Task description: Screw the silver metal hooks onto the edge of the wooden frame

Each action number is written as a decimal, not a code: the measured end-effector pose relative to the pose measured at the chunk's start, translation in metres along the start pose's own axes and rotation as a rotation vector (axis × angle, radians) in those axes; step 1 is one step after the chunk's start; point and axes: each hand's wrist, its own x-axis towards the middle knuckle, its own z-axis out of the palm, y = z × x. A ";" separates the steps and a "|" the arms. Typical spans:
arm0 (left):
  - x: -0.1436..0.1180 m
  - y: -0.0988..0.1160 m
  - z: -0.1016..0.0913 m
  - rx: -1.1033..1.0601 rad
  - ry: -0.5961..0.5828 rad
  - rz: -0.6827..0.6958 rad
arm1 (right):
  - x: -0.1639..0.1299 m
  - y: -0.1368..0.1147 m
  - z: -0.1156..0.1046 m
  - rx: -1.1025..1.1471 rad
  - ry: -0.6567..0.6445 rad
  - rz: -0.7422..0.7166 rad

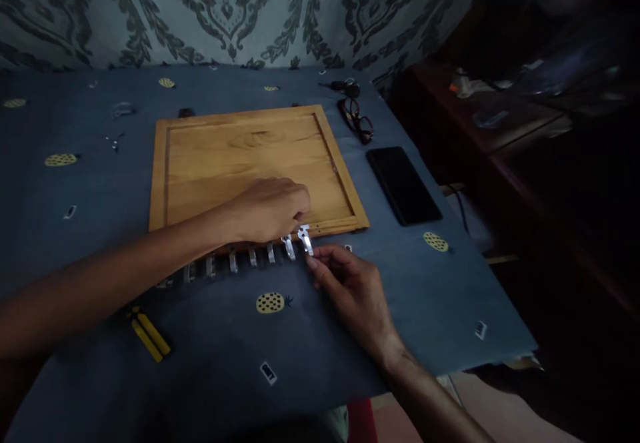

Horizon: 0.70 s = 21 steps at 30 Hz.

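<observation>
On the cloth lies a framed wooden panel (250, 163). My left hand (274, 209) is curled over its near edge with fingers closed; what they hold, if anything, is hidden beneath the hand. Between the thumb and fingertips of my right hand (350, 286) is a small shiny metal bracket (305, 239), its upper end against the panel's near edge by my left fingers. Several similar metal brackets run in a row along that edge, one of them a silver bracket (271, 253) just left of my right hand.
Yellow-handled pliers (150, 337) lie at the front left. A black phone (404, 185), eyeglasses (357, 121) and keys (345, 87) lie right of the panel. Small metal pieces (116, 141) sit at the left. The blue pineapple-print tablecloth (210, 376) ends at the right edge.
</observation>
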 end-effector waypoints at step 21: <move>-0.001 -0.005 0.003 -0.105 -0.029 0.049 | -0.003 -0.004 -0.002 -0.176 -0.014 -0.059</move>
